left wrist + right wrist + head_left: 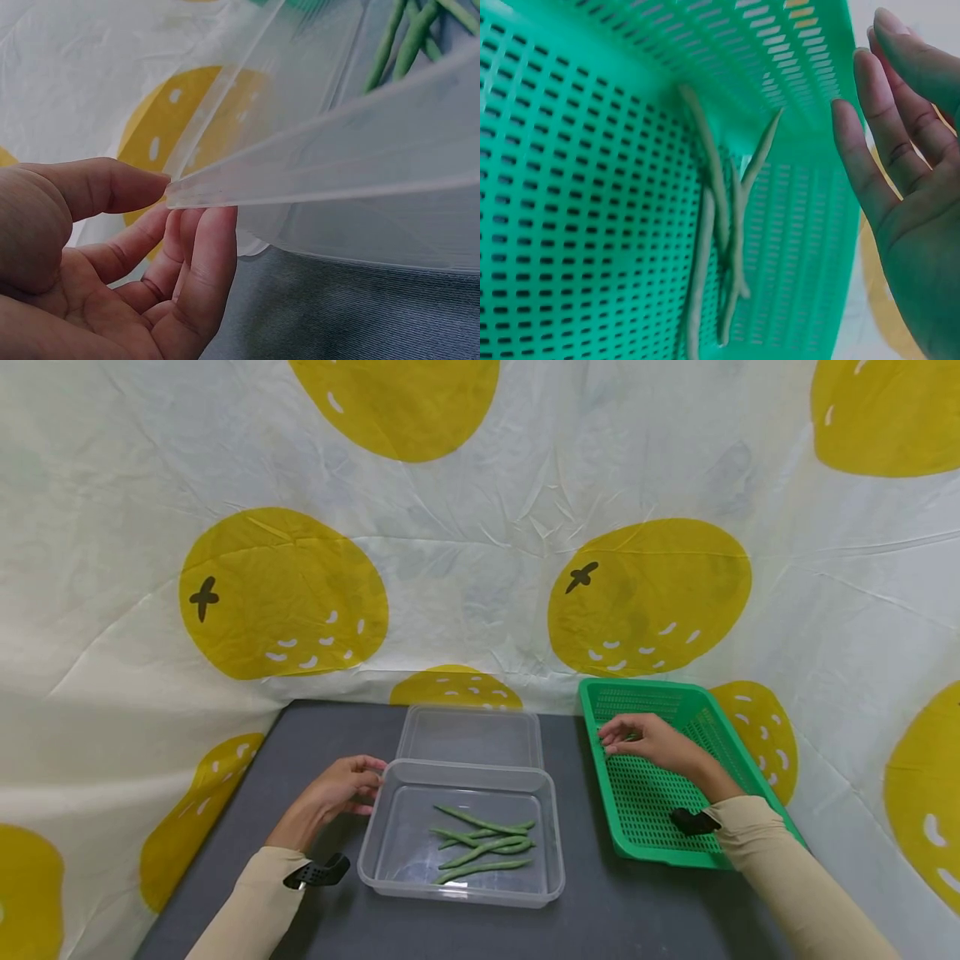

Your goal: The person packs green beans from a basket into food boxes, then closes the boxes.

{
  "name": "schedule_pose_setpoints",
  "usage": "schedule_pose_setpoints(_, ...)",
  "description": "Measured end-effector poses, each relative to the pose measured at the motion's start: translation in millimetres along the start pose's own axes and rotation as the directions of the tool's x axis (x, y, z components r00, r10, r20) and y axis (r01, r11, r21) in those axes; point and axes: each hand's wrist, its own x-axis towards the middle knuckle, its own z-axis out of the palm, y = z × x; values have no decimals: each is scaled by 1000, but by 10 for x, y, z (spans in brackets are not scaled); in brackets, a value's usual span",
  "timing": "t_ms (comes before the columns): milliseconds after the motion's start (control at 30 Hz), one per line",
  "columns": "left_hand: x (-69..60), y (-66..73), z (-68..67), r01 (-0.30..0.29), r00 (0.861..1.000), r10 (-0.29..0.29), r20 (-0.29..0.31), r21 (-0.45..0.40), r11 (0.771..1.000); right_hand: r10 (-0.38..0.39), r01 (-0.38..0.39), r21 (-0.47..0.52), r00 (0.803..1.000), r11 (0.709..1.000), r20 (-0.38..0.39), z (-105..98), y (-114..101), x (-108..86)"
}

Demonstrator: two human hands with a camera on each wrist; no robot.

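Note:
The left hand (333, 795) (161, 281) pinches the rim corner of a clear plastic container (461, 892) (337, 150) between thumb and fingers, at its far left. Several green beans (483, 867) (414, 45) lie inside, mostly toward the container's right. Over the left side of a green perforated basket (609, 802) (585, 210) hovers the right hand (648, 742) (922, 165), its fingers loosely extended and holding nothing visible. In the right wrist view, several beans (737, 232) lie in the basket along its side wall, apart from the fingers.
A clear flat lid (468, 735) lies directly behind the container on the dark table (337, 727). A pale cloth with large yellow fruit prints (465, 610) hangs behind and at both sides. The green basket stands to the right, across a strip of table from the container.

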Motion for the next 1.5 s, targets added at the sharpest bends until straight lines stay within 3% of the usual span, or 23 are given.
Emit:
schedule_pose_setpoints(433,14,5,-1,0,1000,0,-4,-5,1000,75,-75,-1,993,997,-87,-101,313,-91)
schedule_pose_setpoints(967,25,2,-3,2,1000,-2,-3,-17,1000,131,-151,-105,975,983,-180,-207,657,-230)
schedule_pose_setpoints(1500,12,-7,-1,-3,1000,3,-7,-14,1000,182,-193,-80,976,978,-119,-184,861,-321)
